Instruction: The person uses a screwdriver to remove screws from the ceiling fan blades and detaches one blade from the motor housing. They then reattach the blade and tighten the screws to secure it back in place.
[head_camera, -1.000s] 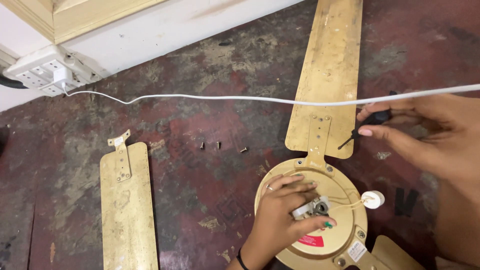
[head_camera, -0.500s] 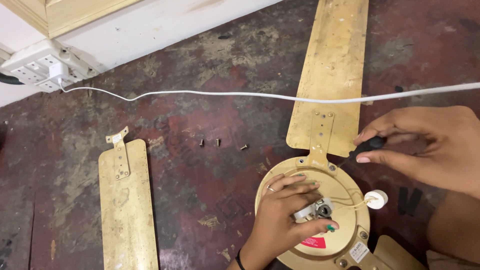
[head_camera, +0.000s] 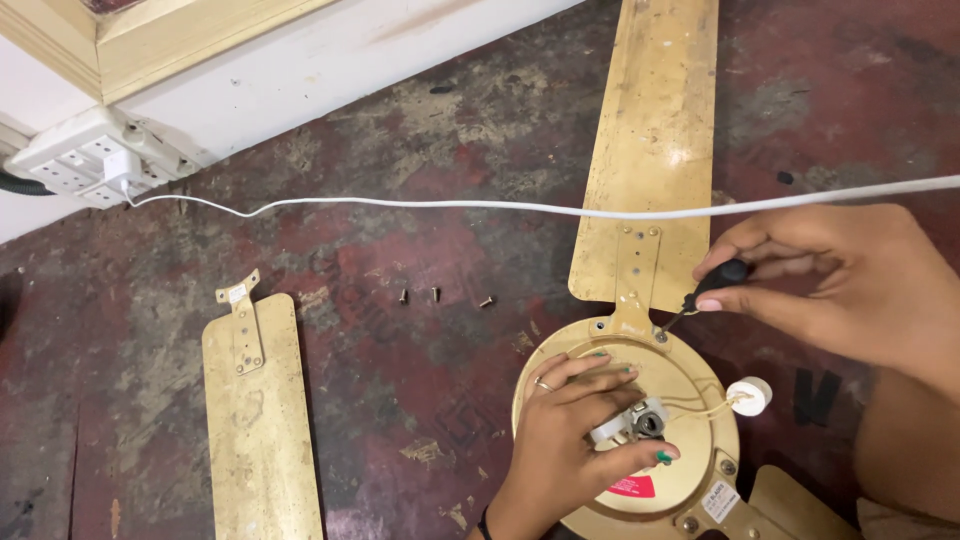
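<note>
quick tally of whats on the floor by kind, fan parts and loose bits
fan blades: 3, one attached, one loose, one partly in view at the bottom
fan motor: 1
loose screws: 3
screwdriver: 1, in the right hand
white cable: 1
socket strip: 1
total: 10

Open floor lies between the detached blade and the fan motor housing, broken only by three loose screws at its 12 o'clock. The white cable stretches across at 12 o'clock, barring the way toward the wall socket strip at 10 o'clock.
</note>
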